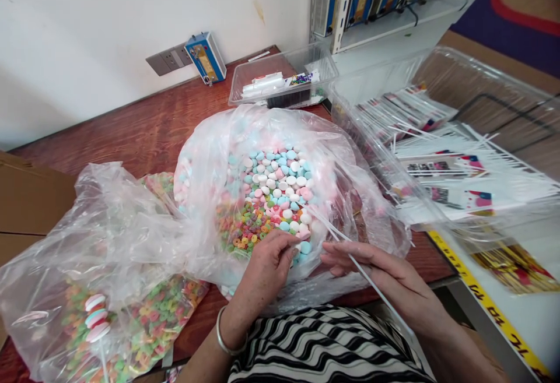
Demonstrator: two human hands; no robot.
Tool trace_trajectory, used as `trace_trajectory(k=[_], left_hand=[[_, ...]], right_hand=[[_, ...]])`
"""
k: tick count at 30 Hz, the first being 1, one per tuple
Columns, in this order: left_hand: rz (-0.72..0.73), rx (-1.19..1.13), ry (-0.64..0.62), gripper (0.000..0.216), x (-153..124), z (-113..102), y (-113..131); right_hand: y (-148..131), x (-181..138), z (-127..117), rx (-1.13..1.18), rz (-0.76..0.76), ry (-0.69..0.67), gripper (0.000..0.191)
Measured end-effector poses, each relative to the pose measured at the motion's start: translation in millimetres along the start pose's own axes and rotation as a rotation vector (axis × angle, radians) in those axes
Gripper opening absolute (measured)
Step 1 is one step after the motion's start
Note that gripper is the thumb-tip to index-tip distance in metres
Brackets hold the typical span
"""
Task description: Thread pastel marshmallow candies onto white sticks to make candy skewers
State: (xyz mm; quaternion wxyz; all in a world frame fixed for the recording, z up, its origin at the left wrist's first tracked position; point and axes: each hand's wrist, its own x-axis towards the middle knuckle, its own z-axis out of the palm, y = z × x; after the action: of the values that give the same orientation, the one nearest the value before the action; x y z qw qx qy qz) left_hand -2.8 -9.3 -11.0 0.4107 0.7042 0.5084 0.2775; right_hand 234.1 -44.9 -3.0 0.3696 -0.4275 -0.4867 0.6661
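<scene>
My left hand (269,260) is pinched closed at the near edge of the opened bag. Pink candy lies by its fingertips, but what they grip is hidden. In my right hand (380,269), fingers fairly straight, are thin white sticks (335,231), their far ends over the candy. The clear plastic bag (205,132) lies open around pink, white and blue tablet candies (280,182). Small ring-shaped candies (247,225) in orange, green and red cover its left part. On the left, a candy skewer (97,319) of stacked discs rests on another bag of ring candies (157,319).
A clear bin (376,155) at right holds white sticks and printed packets. Behind the bag stands a clear tray (284,100) with white items. A blue box (205,59) leans near the wall socket. Cardboard (37,196) borders the left; a yellow tape measure (490,307) runs along the right.
</scene>
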Motion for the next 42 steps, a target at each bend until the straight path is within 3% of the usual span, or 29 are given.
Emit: trace_trajectory(k=[4,8,12,17,21,26,29,36,42], left_hand=[[0.046,-0.013,0.05,0.026,10.9,13.6,0.4],[0.019,0.144,0.128,0.022,17.9,26.7,-3.2],[-0.061,0.291,0.171,0.015,20.4,33.8,-6.0],[-0.077,0.319,0.206,0.007,22.1,38.4,-5.4],[-0.103,0.02,0.263,0.008,23.2,34.3,3.2],[-0.201,-0.599,0.155,0.023,22.0,21.2,16.9],[-0.278,-0.815,0.142,0.03,20.8,14.5,19.5],[-0.439,-0.902,0.378,0.035,26.5,7.4,7.9],[-0.387,-0.928,0.403,0.034,29.3,3.5,0.4]], right_hand=[[2.1,-1.0,-2.8,0.024,-0.013,0.024,0.041],[6.3,1.5,-0.9,0.011,-0.06,0.153,0.024],[14.7,1.2,-0.7,0.028,-0.07,0.164,0.052],[20.3,5.2,5.1,-0.105,-0.061,0.207,0.037],[17.2,19.4,22.1,-0.388,-0.181,0.285,0.03],[19.1,48.0,39.2,-0.604,-0.348,0.275,0.03],[18.4,58.3,40.4,-0.672,-0.373,0.243,0.034],[6.7,45.7,41.4,-0.656,-0.287,0.163,0.042],[4.0,39.1,41.7,-0.616,-0.189,0.074,0.045]])
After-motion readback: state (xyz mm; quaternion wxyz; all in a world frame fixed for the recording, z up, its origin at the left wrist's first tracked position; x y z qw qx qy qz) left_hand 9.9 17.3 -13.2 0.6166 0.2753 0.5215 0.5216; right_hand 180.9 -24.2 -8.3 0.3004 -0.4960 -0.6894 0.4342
